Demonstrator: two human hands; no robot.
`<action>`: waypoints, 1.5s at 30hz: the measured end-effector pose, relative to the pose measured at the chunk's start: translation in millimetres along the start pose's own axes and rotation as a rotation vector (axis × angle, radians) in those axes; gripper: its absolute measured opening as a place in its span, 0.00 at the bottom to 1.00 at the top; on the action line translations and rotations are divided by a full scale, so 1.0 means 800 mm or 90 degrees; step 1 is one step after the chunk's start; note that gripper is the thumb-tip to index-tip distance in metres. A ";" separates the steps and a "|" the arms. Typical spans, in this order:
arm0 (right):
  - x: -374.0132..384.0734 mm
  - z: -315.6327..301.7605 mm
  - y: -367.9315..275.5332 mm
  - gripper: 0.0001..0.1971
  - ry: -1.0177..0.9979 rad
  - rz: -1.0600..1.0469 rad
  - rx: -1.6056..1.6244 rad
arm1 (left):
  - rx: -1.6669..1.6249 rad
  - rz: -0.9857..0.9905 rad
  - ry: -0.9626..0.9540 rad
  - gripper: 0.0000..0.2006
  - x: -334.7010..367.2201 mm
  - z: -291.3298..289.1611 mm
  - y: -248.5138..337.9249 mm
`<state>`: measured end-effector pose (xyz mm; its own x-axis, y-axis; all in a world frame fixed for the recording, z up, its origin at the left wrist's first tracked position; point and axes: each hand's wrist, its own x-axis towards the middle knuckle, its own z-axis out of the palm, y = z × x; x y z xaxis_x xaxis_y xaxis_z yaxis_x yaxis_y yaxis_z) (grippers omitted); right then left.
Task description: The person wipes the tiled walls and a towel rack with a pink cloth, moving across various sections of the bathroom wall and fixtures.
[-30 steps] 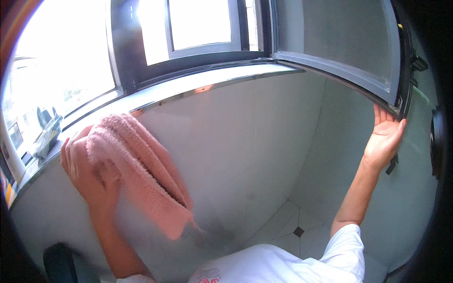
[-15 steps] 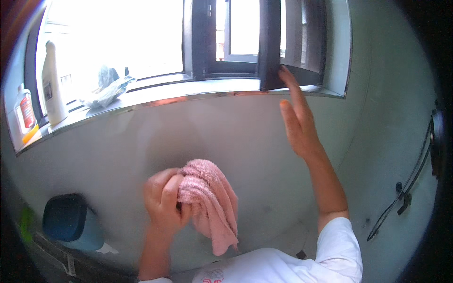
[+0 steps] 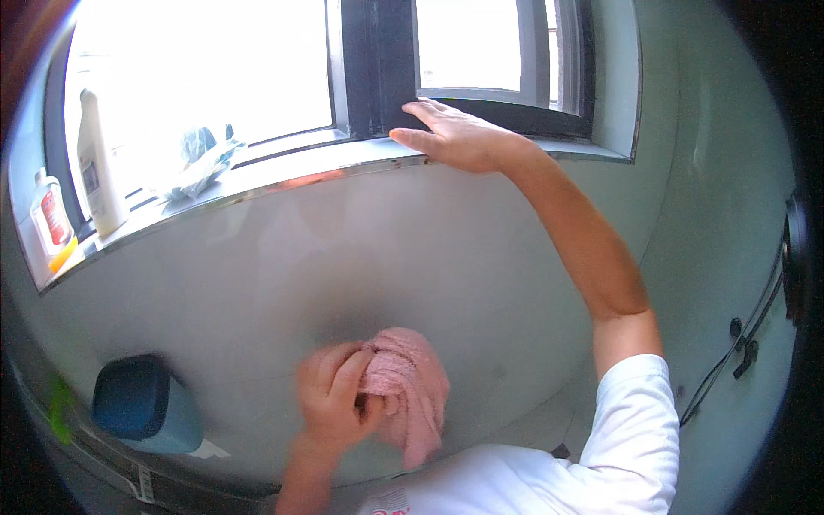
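Note:
A pink towel [image 3: 410, 386] is bunched in my left hand [image 3: 333, 396], whose fingers are wrapped round its upper part while the rest hangs down. My right arm reaches up to the window. There my right hand [image 3: 463, 137] lies with fingers stretched out against the lower corner of the dark-framed window sash [image 3: 532, 118], which now sits close against its frame. Just under that hand runs the pale window sill [image 3: 356, 154].
On the sill's left end stand a tall white bottle [image 3: 101, 180] and a clear bottle with a red label [image 3: 51, 210]. A crumpled plastic bag [image 3: 202, 167] lies beside them. Lower left is a blue bin [image 3: 150, 403]; a dark hose [image 3: 734, 343] hangs on the right wall.
The window sash has swung from partly open to closed, my right hand moving left along with it. My left hand and the towel have shifted slightly down and right.

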<state>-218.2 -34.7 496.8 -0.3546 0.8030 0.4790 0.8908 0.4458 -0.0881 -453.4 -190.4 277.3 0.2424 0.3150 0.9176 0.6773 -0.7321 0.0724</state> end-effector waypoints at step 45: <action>-0.098 -0.098 0.486 0.46 0.091 0.193 0.125 | 0.492 -0.024 0.004 0.17 0.258 0.125 0.009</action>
<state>178.4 44.7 493.8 -0.0274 0.8530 0.5213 0.8732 0.2743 -0.4029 -329.0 -69.8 428.4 0.2068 0.3257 0.9226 0.9781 -0.0913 -0.1871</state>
